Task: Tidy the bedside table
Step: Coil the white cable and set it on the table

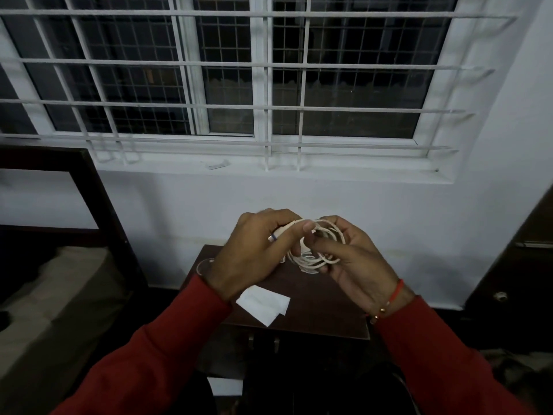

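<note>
A white cable (324, 235) is wound into a loose coil and held in the air above the dark brown bedside table (323, 307). My right hand (356, 265) grips the coil from the right, fingers through its loops. My left hand (254, 253) pinches the cable's plug end between thumb and fingers at the coil's left side. A white sheet of paper (263, 304) lies folded on the table top below my left wrist. A clear glass object on the table is partly hidden behind my hands.
A bed (45, 310) with a dark frame stands to the left. A dark wardrobe (514, 265) is at the right. A barred window (239, 85) fills the wall above, with a small white item on its sill (217, 165). Another white paper (226, 386) lies on the floor.
</note>
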Demonstrator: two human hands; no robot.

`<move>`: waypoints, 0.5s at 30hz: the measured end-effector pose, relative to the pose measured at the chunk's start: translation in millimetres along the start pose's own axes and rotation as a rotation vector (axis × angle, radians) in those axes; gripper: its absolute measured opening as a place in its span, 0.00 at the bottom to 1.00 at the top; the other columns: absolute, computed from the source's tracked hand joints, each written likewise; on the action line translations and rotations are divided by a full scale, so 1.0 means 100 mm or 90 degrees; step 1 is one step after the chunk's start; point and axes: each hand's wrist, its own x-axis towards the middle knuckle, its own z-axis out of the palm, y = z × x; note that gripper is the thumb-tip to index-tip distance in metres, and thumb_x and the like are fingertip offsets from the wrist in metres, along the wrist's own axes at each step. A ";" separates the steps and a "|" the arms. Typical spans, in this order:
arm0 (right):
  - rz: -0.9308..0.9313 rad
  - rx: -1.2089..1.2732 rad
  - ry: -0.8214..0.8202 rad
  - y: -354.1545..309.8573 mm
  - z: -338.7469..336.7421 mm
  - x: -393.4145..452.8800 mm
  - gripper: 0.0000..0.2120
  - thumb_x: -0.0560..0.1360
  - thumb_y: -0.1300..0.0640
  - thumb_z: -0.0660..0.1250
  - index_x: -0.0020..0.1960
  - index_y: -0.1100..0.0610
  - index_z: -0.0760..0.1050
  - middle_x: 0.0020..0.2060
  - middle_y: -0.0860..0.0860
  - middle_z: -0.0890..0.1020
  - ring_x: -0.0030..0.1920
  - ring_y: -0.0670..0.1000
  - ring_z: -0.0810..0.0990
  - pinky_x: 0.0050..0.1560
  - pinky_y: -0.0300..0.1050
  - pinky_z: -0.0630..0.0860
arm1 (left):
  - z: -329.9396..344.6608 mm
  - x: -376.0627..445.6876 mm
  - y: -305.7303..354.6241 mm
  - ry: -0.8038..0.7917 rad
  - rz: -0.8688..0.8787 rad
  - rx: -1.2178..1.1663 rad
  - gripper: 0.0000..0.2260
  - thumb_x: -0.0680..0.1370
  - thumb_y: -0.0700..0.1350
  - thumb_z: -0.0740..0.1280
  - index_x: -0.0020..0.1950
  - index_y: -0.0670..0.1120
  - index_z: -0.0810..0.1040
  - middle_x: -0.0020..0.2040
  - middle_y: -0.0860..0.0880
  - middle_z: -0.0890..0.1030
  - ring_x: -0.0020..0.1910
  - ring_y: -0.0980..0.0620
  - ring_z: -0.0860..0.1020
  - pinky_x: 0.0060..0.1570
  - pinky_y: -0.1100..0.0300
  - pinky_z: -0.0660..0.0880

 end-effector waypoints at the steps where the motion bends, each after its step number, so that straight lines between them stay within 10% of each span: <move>1: -0.045 -0.026 0.040 0.04 0.01 0.00 0.08 0.71 0.63 0.74 0.46 0.55 0.77 0.33 0.49 0.79 0.33 0.48 0.76 0.29 0.42 0.69 | 0.05 -0.02 0.02 0.033 0.002 0.014 0.12 0.83 0.54 0.63 0.40 0.57 0.80 0.33 0.54 0.82 0.38 0.55 0.81 0.42 0.68 0.72; 7: -0.189 -0.233 0.230 0.24 -0.01 0.04 0.10 0.76 0.62 0.64 0.48 0.47 0.78 0.41 0.50 0.81 0.40 0.48 0.78 0.43 0.49 0.77 | 0.39 -0.19 0.07 0.048 -0.243 -0.275 0.18 0.83 0.48 0.53 0.50 0.59 0.83 0.44 0.58 0.84 0.50 0.57 0.81 0.53 0.61 0.76; 11: -0.161 -0.204 0.159 0.25 -0.11 0.04 0.14 0.73 0.64 0.57 0.49 0.53 0.79 0.31 0.49 0.81 0.31 0.46 0.78 0.34 0.40 0.76 | 0.36 -0.21 -0.02 -0.139 -0.350 -0.619 0.14 0.83 0.48 0.61 0.58 0.46 0.84 0.51 0.45 0.83 0.49 0.51 0.79 0.43 0.57 0.76; 15: -0.145 -0.209 0.114 0.27 -0.11 0.03 0.13 0.72 0.63 0.58 0.42 0.53 0.80 0.32 0.48 0.81 0.34 0.46 0.79 0.37 0.40 0.75 | 0.37 -0.23 -0.10 -0.156 -0.372 -0.644 0.15 0.77 0.46 0.70 0.62 0.44 0.83 0.50 0.47 0.83 0.45 0.54 0.78 0.38 0.62 0.75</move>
